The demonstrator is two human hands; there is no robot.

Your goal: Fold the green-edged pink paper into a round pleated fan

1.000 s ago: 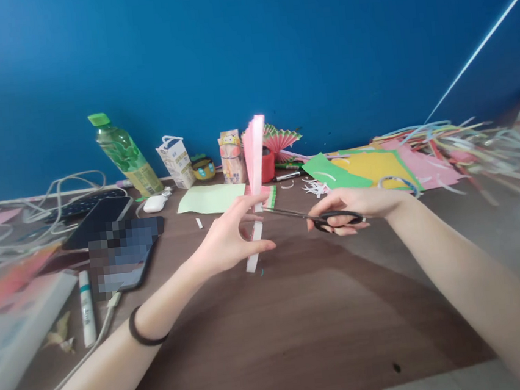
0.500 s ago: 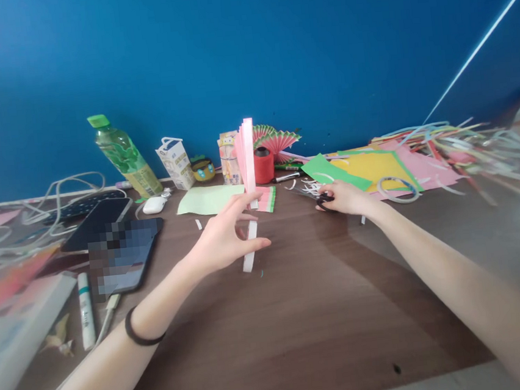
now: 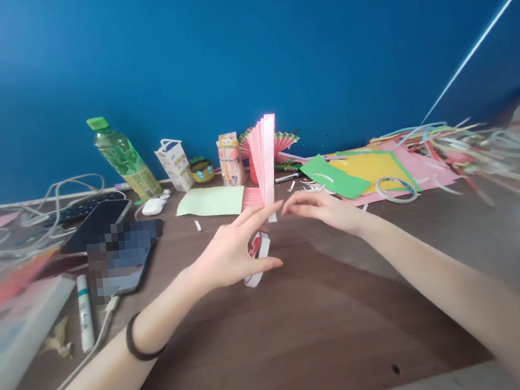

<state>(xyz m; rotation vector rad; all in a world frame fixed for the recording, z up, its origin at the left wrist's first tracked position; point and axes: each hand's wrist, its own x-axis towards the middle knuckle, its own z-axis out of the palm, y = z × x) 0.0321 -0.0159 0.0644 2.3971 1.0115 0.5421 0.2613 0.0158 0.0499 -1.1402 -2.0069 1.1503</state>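
Note:
My left hand pinches an upright strip of pink pleated paper near its lower end, thumb and fingers closed on it over the brown desk. The strip's white lower end curls below my palm. My right hand holds nothing and reaches toward the strip, fingers stretched out and apart, fingertips just right of the paper. I cannot make out the scissors in this view.
A green bottle, small cartons, a paper fan and a light green sheet stand at the back. Coloured sheets, paper strips and a tape ring lie right. A phone, cables and a marker lie left.
My right hand set the scissors down at the right, then came back empty to the pink strip. The pleated strip has tilted slightly right and its lower end has curled.

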